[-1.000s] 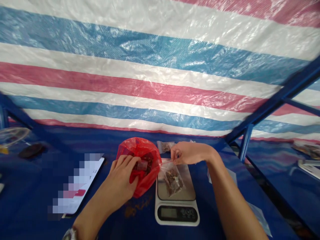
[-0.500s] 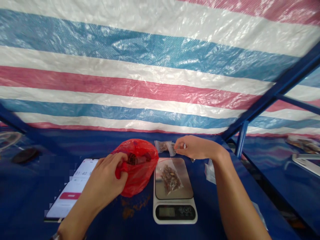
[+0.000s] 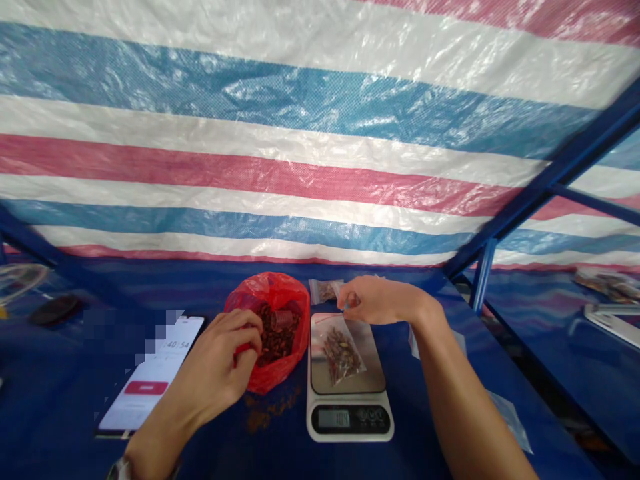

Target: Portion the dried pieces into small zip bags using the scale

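My left hand (image 3: 225,357) is closed on the near-left rim of a red plastic bag (image 3: 265,380). Dark brown dried pieces (image 3: 273,343) fill its bottom, and a clear plastic cup (image 3: 283,320) lies among them. To the right, a white digital scale (image 3: 313,413) bears a clear zip bag (image 3: 343,357) of brown dried bits; its display appears to read 10.4. My right hand (image 3: 375,298) is bent over the scale's far edge, fingers pinched together; what they hold is hidden. Just left of those fingertips lies another small filled zip bag (image 3: 325,291).
A phone (image 3: 150,380) showing a timer lies left of my left wrist. Brown crumbs (image 3: 265,413) are scattered before the red bag. Clear plastic bags (image 3: 510,417) lie by my right forearm. A blue metal frame (image 3: 530,190) and striped tarp (image 3: 300,167) stand beyond.
My right hand has shifted slightly left and nearer the scale plate. The red bag's mouth has opened wider, showing more of its contents, with my left hand still at the rim.
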Available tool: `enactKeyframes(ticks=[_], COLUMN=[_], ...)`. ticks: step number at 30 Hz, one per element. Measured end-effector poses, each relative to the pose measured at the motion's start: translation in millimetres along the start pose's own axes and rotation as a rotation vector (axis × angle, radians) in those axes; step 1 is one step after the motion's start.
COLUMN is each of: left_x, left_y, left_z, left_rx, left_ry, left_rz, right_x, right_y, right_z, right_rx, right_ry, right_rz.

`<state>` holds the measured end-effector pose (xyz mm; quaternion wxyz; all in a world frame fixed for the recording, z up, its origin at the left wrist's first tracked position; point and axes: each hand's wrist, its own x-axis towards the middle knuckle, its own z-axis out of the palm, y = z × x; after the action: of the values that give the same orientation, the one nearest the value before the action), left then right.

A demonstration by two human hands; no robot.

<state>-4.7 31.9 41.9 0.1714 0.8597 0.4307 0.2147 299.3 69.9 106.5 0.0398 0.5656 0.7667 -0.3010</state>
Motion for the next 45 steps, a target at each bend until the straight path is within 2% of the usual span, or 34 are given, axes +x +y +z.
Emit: enactKeyframes(ticks=[5, 11, 13, 15, 17, 19, 22, 26, 29, 33, 36, 41, 45], left_x=[-2, -1, 0, 1, 2, 3, 5, 6, 7, 7, 9, 14, 18], left_y=[-2, 1, 6, 12, 18, 22, 25, 26, 25, 27, 37, 58, 63], left_z=[-2.3, -2.8, -3.3, -3.2, -2.0, 0.0, 3.0, 7.4, 14.6, 29.6, 38.9, 52.5, 62.5], left_rx=[-0.021, -0.024, -0.062, -0.118, -0.161, -0.180, -0.260, -0.497, -0.671, -0.885, -1.053, -1.307, -1.416], left_ry=[0.019, 0.118, 0.084, -0.029, -0.171, -0.263, -0.246, -0.142, -0.120, 0.027, 0.099, 0.112, 0.066], left_rz=[0.020, 0.022, 0.018, -0.028, -0.120, -0.228, -0.308, -0.358, -0.484, -0.685, -0.737, -0.879, -0.941], right_x=[8, 14, 11, 4, -5, -12, -13, 9, 31, 52, 59, 58, 51], right_y=[-5, 2, 4, 6, 3, -2, -17, -35, -41, -45, -49, -60, -65], right_z=[7, 13, 11, 7, 0, -7, -8, 11, 31, 51, 61, 67, 62], right_rx=[-0.035, 0.023, 0.019, 0.037, 0.096, 0.180, 0.325, 0.561, 0.636, 0.616, 0.609, 0.558, 0.454], right_ry=[-0.023, -0.014, -0.008, -0.010, -0.045, -0.098, -0.113, 0.044, 0.195, 0.328, 0.391, 0.396, 0.315], right_rz=[-0.090, -0.088, -0.122, -0.192, -0.277, -0.350, -0.462, -0.547, -0.532, -0.418, -0.324, -0.318, -0.293])
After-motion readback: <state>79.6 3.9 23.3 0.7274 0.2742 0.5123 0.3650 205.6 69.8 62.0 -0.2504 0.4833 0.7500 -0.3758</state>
